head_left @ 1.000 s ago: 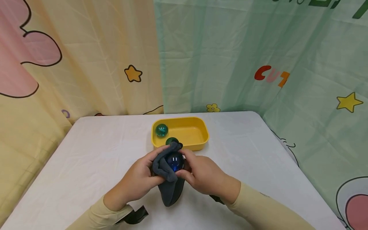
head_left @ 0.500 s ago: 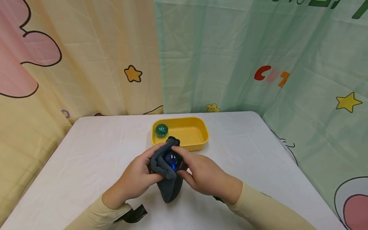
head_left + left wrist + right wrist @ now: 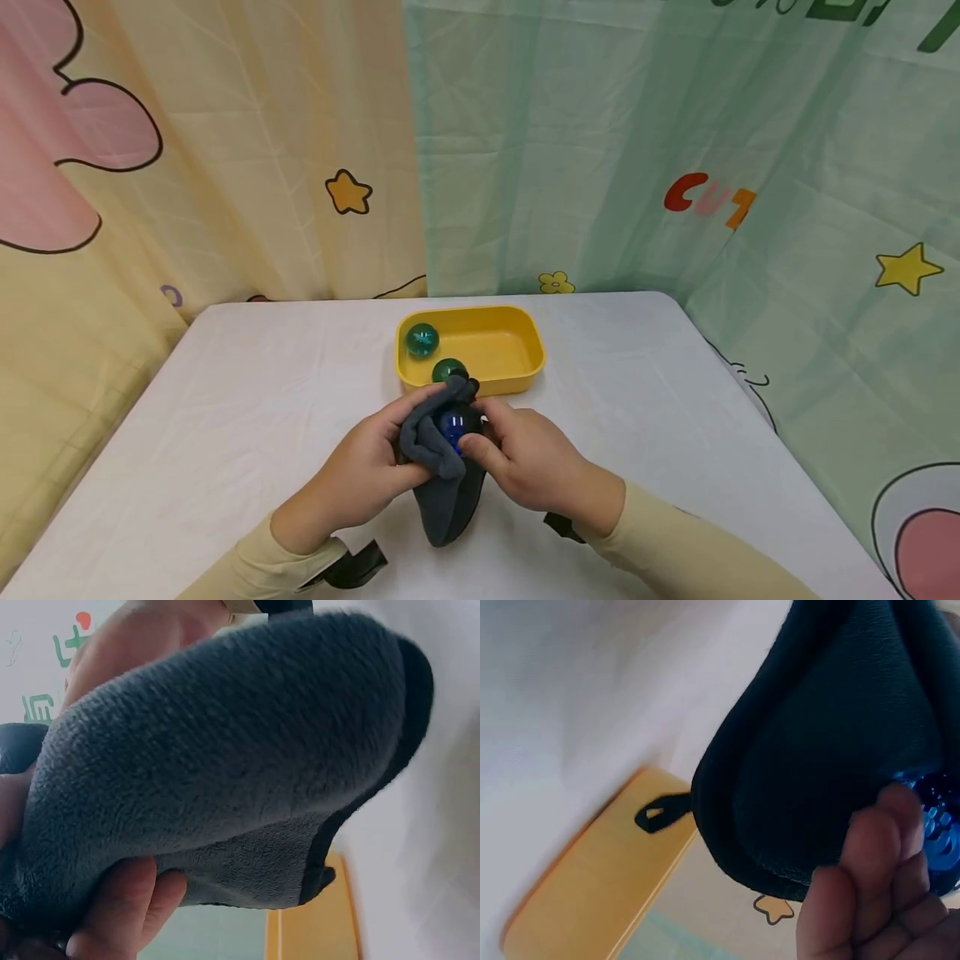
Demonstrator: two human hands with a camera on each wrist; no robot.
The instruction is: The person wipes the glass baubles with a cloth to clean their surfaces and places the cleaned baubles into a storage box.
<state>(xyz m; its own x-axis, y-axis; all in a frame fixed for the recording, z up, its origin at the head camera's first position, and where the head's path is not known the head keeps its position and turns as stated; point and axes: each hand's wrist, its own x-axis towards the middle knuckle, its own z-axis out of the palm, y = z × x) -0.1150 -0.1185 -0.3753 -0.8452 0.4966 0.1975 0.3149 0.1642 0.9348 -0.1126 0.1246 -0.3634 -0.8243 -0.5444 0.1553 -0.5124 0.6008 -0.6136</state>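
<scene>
In the head view a dark blue glass ball (image 3: 454, 423) sits in the fold of a dark grey cleaning cloth (image 3: 450, 507). My left hand (image 3: 354, 477) grips the bunched cloth from the left, against the ball. From the other side my right hand (image 3: 534, 460) holds the ball, its thumb lying across the front. The plush underside of the cloth (image 3: 225, 742) fills the left wrist view. Fingers (image 3: 874, 847) of the right hand press at the ball's sparkling side in the right wrist view. A small black hanging loop (image 3: 660, 812) sticks out from the cloth's edge.
Just beyond the hands stands a yellow plastic tray (image 3: 502, 346) on the white-covered table (image 3: 637, 400). A teal glass ball (image 3: 422, 340) and a green glass ball (image 3: 448, 368) lie in its left part. Printed curtains (image 3: 540, 150) hang behind the table.
Both hands shift slightly with the cloth and ball, first away from me, then back. The right thumb has slid up over the ball's front. The green ball, covered half a second ago, shows again.
</scene>
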